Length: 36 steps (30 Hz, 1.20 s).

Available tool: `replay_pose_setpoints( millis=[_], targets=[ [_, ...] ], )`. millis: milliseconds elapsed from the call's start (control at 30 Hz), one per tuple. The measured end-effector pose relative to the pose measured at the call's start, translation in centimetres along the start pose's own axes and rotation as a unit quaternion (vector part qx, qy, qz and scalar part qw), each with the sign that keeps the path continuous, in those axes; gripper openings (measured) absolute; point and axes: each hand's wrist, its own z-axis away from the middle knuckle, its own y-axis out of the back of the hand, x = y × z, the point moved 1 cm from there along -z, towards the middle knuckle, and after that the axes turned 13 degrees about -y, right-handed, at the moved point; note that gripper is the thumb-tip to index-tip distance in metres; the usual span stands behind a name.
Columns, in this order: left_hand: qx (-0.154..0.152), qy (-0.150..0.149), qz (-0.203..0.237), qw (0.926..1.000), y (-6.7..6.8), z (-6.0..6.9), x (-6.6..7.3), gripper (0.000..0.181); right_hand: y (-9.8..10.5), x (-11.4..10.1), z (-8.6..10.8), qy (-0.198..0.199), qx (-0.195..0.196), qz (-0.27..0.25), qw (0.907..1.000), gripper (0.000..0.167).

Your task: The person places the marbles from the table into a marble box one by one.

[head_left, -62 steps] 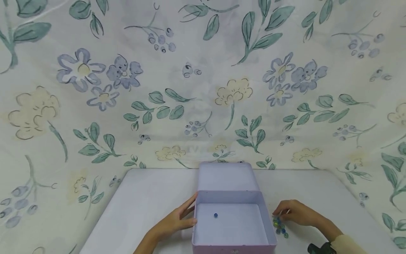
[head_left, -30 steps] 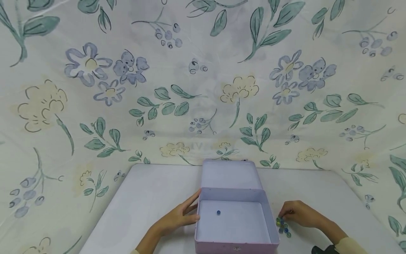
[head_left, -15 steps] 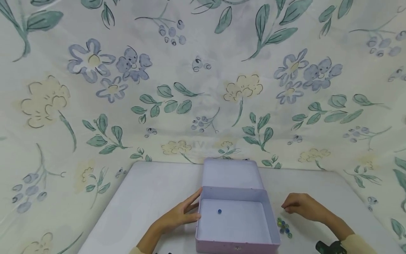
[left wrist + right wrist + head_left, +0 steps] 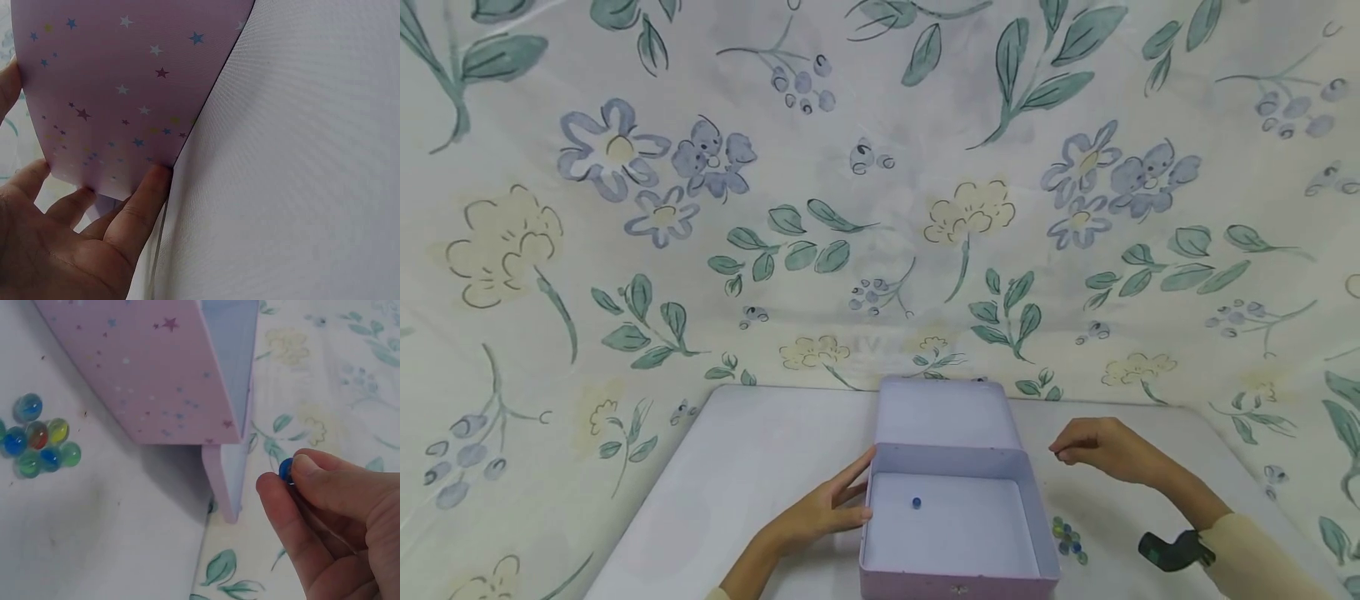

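Note:
In the right wrist view my right hand (image 4: 340, 522) pinches a blue marble (image 4: 286, 470) between thumb and finger. The head view has that right hand (image 4: 1105, 450) raised above the table, right of the box. A pink and lilac box (image 4: 955, 525), printed with stars outside, stands with its lid (image 4: 947, 411) tipped back. One blue marble (image 4: 917, 503) lies on its floor. My left hand (image 4: 820, 512) rests its fairly straight fingers against the box's left wall, as the left wrist view also shows on the starred side (image 4: 125, 94). Several glass marbles (image 4: 1067, 540) cluster right of the box.
The white table (image 4: 775, 433) carries the box and the loose marbles. Behind it hangs a flower-printed cloth (image 4: 880, 250). A black strap (image 4: 1176, 550) sits at the right wrist, by a pale sleeve (image 4: 1262, 558).
My right hand has lifted away from the marble cluster, upward and slightly toward the box, with a blue marble between its fingertips. My left hand stays at the box wall.

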Motion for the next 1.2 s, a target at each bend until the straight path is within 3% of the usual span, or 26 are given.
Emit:
replay_pose_setpoints(
  millis=[133, 533, 800, 1200],
  targets=[
    [0.000, 0.000, 0.000, 1.0000, 0.0, 0.0, -0.1, 0.084, -0.3, -0.7, -0.9, 0.026, -0.012, -0.002, 0.9996, 0.014],
    [0.002, 0.010, -0.012, 0.9999, 0.1, 0.1, 0.4, 0.085, -1.4, -3.9, -4.2, 0.035, -0.035, 0.004, 0.9987, 0.014],
    [0.006, 0.006, -0.016, 0.9998, 0.1, 0.3, 0.3, 0.083, -2.9, -6.5, -6.4, 0.081, -0.041, 0.019, 0.9957, 0.015],
    [-0.002, 0.002, 0.000, 1.0000, -0.1, 0.4, 0.2, 0.085, -5.4, -8.3, -8.5, 0.085, -0.081, 0.008, 0.9931, 0.015]
  ],
)
